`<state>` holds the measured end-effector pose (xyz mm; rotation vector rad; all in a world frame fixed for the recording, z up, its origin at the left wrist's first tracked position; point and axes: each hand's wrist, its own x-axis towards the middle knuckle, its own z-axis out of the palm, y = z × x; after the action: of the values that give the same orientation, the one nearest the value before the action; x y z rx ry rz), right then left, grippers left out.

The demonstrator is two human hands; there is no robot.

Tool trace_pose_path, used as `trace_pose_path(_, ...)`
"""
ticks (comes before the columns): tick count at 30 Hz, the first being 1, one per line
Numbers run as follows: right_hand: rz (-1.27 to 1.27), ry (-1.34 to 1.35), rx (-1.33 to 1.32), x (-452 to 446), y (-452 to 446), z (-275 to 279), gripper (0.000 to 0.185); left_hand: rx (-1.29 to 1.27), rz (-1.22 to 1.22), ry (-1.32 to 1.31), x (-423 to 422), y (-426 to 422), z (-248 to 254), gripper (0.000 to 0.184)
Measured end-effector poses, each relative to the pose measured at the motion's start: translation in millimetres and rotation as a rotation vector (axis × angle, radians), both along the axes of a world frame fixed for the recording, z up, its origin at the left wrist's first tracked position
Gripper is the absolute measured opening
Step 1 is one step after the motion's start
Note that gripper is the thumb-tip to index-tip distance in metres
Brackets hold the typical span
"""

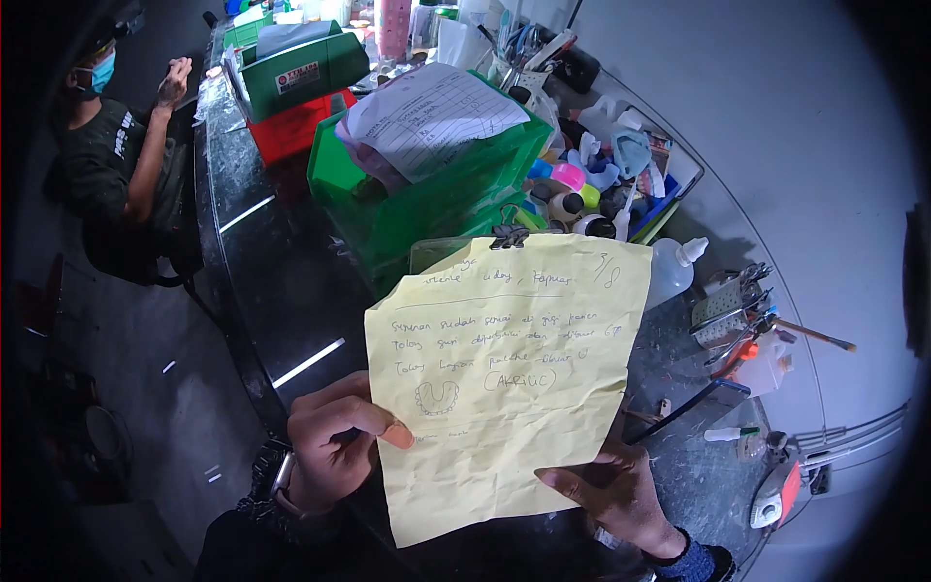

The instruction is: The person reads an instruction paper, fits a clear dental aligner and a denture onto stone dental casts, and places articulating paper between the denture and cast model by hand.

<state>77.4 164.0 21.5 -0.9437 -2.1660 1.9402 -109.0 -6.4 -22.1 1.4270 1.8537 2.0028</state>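
Above the dark worktop (291, 301), a creased yellow sheet (495, 407) is held up facing the wearer, its top left corner torn away. Handwriting covers its upper half, with "3/8" near the top right, "(AKRILIC)" in brackets further down and a small drawing of a dental arch at the left. The left hand (335, 441) grips the left edge, fingers curled, one fingertip pressed on the face of the paper; a watch (283, 475) circles that wrist. The right hand (621, 490) pinches the lower right edge, thumb in front and the other fingers mostly hidden behind. At the top edge sits a dark clip (509, 236); whether it bites the paper is hard to tell. Just behind stands a green bin (436, 213) with a printed form (436, 112) lying across it, and a red bin (276, 141) beyond. To the right are a squeeze bottle (669, 272), a perforated metal holder (718, 322) and a green-capped marker (732, 434). At the far left, another person (112, 160) in a dark shirt has a hand raised.
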Motion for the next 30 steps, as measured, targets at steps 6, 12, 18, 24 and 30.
trace_pose_path(6, -0.017, -0.155, -0.060, -6, -2, 17, 0.017, 0.005, -0.002, 0.000, 0, 0, -3, 0.016)
trace_pose_path(12, 0.023, 0.055, -0.009, 2, 2, -4, 0.020, 0.003, 0.005, 0.011, -1, 0, -3, 0.016)
trace_pose_path(18, 0.006, 0.011, -0.033, 0, 1, 0, 0.021, 0.001, 0.005, 0.016, 0, 0, -1, 0.017)
trace_pose_path(24, -0.031, -0.095, -0.076, -5, -1, 11, 0.021, -0.006, 0.010, 0.008, 0, 0, -1, 0.016)
trace_pose_path(30, 0.004, 0.029, -0.002, -3, 1, 2, 0.020, 0.002, 0.009, 0.012, -1, 1, -3, 0.016)
